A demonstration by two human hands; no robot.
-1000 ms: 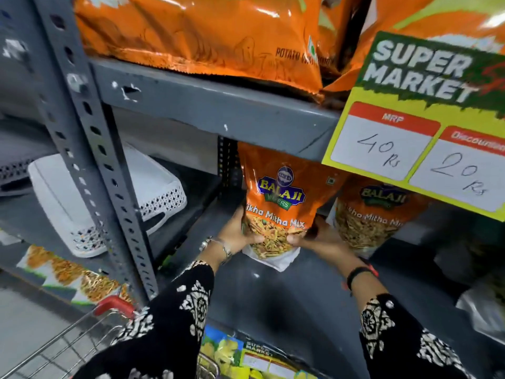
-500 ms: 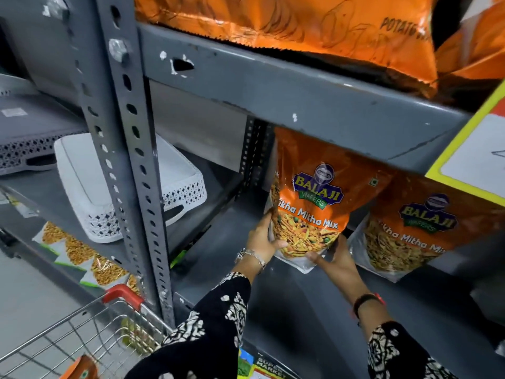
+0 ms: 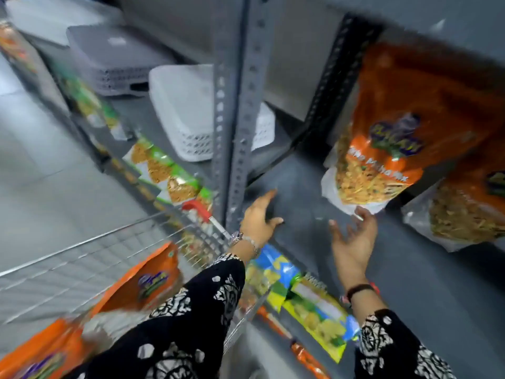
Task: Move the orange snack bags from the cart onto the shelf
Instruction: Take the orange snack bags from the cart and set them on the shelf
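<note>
Head camera: both hands hang empty over the grey shelf (image 3: 410, 269), fingers spread. An orange snack bag (image 3: 396, 149) stands just past the right hand (image 3: 352, 242), fingertips almost at its lower edge. More orange bags (image 3: 147, 283) lie in the cart (image 3: 82, 258) below the left hand (image 3: 258, 214). Best next: reach down and grip a bag by both sides.

Orange snack bag (image 3: 404, 132) upright on shelf (image 3: 314, 187); more orange bags (image 3: 147, 277) lie in cart (image 3: 68, 258).
</note>
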